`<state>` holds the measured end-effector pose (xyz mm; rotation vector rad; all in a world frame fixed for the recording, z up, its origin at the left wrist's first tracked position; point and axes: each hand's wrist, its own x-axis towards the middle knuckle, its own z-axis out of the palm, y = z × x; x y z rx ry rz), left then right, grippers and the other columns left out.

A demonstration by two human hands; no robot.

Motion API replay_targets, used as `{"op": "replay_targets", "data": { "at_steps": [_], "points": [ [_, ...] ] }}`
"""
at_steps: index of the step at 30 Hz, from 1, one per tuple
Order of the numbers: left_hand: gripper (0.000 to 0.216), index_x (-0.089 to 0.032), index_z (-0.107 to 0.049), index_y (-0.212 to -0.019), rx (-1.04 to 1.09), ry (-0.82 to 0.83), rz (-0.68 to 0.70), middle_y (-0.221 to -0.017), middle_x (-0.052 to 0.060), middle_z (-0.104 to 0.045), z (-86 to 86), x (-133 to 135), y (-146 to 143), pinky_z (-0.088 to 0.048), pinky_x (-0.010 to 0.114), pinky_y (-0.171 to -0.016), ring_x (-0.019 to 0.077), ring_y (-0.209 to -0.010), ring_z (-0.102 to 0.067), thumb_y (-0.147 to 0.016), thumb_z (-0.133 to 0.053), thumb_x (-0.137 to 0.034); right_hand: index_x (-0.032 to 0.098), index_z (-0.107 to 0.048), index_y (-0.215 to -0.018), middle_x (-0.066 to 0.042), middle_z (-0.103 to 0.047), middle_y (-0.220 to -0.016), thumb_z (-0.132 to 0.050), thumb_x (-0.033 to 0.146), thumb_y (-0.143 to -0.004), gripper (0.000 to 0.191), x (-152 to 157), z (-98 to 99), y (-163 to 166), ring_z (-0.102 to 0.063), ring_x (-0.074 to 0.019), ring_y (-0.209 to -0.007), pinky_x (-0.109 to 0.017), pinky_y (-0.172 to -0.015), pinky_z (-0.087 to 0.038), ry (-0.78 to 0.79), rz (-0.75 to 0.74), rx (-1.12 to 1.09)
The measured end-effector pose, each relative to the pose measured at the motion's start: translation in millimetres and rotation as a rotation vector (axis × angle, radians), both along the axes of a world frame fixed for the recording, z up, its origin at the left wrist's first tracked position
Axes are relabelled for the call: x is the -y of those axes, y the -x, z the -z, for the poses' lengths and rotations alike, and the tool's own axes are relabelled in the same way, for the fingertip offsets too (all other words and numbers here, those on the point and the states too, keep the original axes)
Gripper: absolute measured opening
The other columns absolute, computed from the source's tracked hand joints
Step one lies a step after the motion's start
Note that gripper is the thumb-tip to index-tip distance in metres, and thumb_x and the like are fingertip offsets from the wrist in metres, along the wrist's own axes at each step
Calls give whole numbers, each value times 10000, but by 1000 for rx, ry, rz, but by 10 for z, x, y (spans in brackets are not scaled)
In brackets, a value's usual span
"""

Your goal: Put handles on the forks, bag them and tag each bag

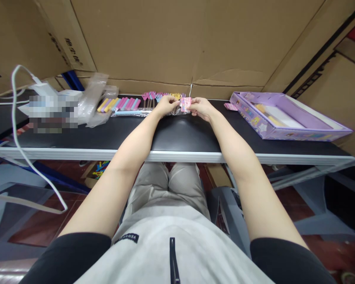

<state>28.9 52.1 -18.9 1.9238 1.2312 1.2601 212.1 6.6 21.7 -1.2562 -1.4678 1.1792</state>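
Between my two hands, over the black table, is a small pink printed card (185,104). My left hand (167,105) pinches its left side, where clear plastic film also shows under the fingers. My right hand (201,108) has its fingertips closed on the card's right edge. Behind and left of my left hand stand several small hand-shaped forks (149,96) in pink, blue, yellow and purple. A clear plastic sleeve with a light blue stick (130,113) lies left of my left hand. Further left is a row of pastel sticks (118,104).
At right sits an open purple printed box (263,128) with yellow items inside; pink cards (230,106) lie beside it. Clear plastic bags (90,98) and a white cable (16,118) are on the left. Cardboard (165,43) walls the back of the table (189,136).
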Motion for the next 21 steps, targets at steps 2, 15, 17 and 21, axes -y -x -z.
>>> {"op": "replay_targets", "data": {
  "at_steps": [2,15,17,21],
  "points": [
    [271,-188,-588,-671,-5,1,0,-656,-20,-564,-1,3,-1,-433,273,-729,139,-677,-503,-922,-676,-140,181,-537,-771,49,-510,-574,-635,-141,-833,342,-10,12,-4,-388,-54,-475,-166,-434,-312,8,3,13],
    [150,-154,-698,-787,30,5,12,-698,-21,-586,-19,34,-23,-391,279,-711,134,-671,-493,-935,-710,-134,137,-576,-674,44,-503,-499,-615,-178,-840,358,4,14,-13,-376,-36,-442,-155,-420,-297,12,-43,19],
    [146,-159,-704,-792,36,3,18,-693,-16,-590,-19,38,-27,-392,282,-705,137,-667,-494,-936,-726,-161,130,-585,-666,28,-542,-521,-652,-184,-813,353,7,9,-19,-407,-37,-452,-157,-426,-301,10,-62,34],
    [164,-173,-692,-766,49,2,42,-682,-11,-601,-33,49,-52,-409,285,-699,140,-662,-494,-912,-759,-202,129,-592,-666,11,-583,-555,-676,-187,-796,352,21,4,-12,-452,-48,-470,-166,-443,-321,5,-62,68]
  ]
}}
